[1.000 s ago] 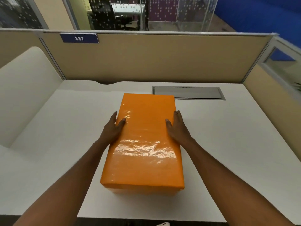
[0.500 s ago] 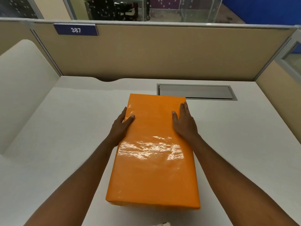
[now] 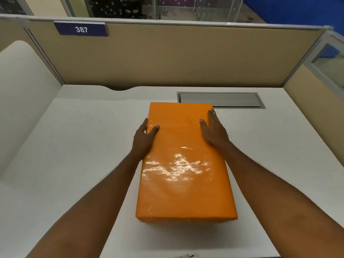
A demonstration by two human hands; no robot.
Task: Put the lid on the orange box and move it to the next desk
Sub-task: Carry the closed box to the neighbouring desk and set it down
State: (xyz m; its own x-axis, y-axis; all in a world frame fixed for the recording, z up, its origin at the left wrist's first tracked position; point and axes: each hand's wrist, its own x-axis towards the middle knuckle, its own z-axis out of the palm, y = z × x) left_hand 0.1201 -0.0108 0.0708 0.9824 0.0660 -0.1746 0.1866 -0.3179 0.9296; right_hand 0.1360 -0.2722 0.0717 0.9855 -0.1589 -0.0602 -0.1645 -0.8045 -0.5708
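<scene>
A: Two bare hands are on the glossy orange rectangular box [image 3: 183, 161], one per long side. The left hand [image 3: 144, 139] lies against the left edge, fingers down the side wall and thumb hooked over the top. The right hand [image 3: 214, 132] rests spread and flat along the right edge, fingers pointing away from the person. Neither is closed into a fist; both press inward, clamping the box between them.

B: Which step is that?

A: The shiny orange lid [image 3: 178, 131] already covers the whole top, its skirt showing at the near end, so I judge the lidding done. This looks like the grip for the carry, or for setting the box down. I cannot tell whether this white worktop [image 3: 83, 149] is the first desk or the next one.

B: What does the next move need?

A: Even squeeze from both sides. The film looks slippery, and the lid could slide off if only it is held, so fingers ought to reach the body beneath.

B: Room around it?

A: The box sits centre, its far end just touching the grey metal cable hatch [image 3: 220, 100]. Bare worktop lies open left and right. The tan partition wall [image 3: 186, 56] with the blue 387 plate [image 3: 81, 29] blocks the far side, and a cream curved side panel [image 3: 22, 86] closes the left.
</scene>
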